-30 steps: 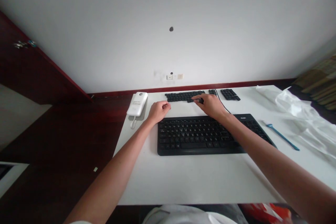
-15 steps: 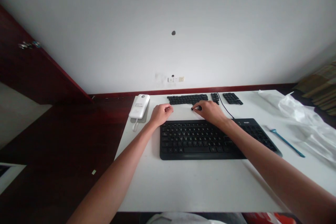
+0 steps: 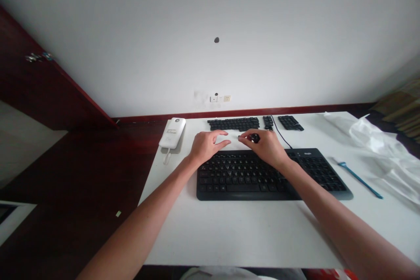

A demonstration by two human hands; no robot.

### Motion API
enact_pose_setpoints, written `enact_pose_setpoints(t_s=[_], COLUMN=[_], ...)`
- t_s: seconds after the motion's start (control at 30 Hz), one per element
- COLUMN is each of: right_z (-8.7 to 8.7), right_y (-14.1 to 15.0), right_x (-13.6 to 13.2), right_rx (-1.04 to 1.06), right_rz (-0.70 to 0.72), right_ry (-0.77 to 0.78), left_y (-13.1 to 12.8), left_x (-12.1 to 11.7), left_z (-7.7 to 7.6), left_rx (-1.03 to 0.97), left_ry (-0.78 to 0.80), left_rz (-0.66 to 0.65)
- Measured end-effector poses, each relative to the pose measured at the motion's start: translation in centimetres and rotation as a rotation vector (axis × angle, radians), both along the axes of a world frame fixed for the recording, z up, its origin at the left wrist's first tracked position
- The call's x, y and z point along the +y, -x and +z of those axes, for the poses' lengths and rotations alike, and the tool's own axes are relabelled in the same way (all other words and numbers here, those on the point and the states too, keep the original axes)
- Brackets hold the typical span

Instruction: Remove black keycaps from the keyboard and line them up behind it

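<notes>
My left hand [image 3: 210, 144] is over the back left edge of a black keyboard [image 3: 244, 187], its thumb and fingers apart with nothing between them. To its right, my right hand [image 3: 267, 146] is closed in a pinch. It grips what looks like a keycap puller [image 3: 254, 138], a dark, rounded piece with a shiny part. A tiny dark piece [image 3: 239, 137] shows at the fingertips; its kind is too small to make out. Behind the hands, black keycaps [image 3: 233, 124] lie in rows, with a narrow group [image 3: 268, 122] and a block [image 3: 290, 123] to the right.
A white power bank [image 3: 172, 133] with a short cable lies at the table's left edge. Right of the keyboard are a blue brush [image 3: 361, 179] and crumpled white plastic [image 3: 377, 140]. The keyboard's cable [image 3: 281, 134] runs toward the wall. A white table [image 3: 246, 236] carries everything.
My left hand has opened its fingers and moved slightly right, toward my right hand. The right hand has shifted a little and turned, still pinching, showing more of the dark piece.
</notes>
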State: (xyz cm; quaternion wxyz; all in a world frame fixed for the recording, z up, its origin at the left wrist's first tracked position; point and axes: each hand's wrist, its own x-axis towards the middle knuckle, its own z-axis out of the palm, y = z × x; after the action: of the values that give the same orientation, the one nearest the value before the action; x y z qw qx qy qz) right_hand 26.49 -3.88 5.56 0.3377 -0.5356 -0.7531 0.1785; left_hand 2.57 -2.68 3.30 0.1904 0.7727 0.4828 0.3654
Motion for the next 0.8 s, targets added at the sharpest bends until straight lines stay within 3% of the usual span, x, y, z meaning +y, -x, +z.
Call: enact_pose_setpoints(t_s=[0.2,0.37,0.8], right_z=[-0.1,-0.1,-0.5], right_y=[0.5,0.4,0.4], right_x=[-0.4,-0.4,-0.4], right_rx=[0.049,0.051,0.058], right_rz=[0.044,0.062,0.064], right_ry=[-0.012,-0.015,-0.002], left_y=[-1.8,-2.2,-2.3], left_x=[-1.2,-1.2,-1.1], left_z=[0.0,-0.5,-0.9], left_rx=[-0.149,-0.185,-0.140], left_ry=[0.044,0.048,0.101], left_rz=[-0.086,-0.080,-0.104])
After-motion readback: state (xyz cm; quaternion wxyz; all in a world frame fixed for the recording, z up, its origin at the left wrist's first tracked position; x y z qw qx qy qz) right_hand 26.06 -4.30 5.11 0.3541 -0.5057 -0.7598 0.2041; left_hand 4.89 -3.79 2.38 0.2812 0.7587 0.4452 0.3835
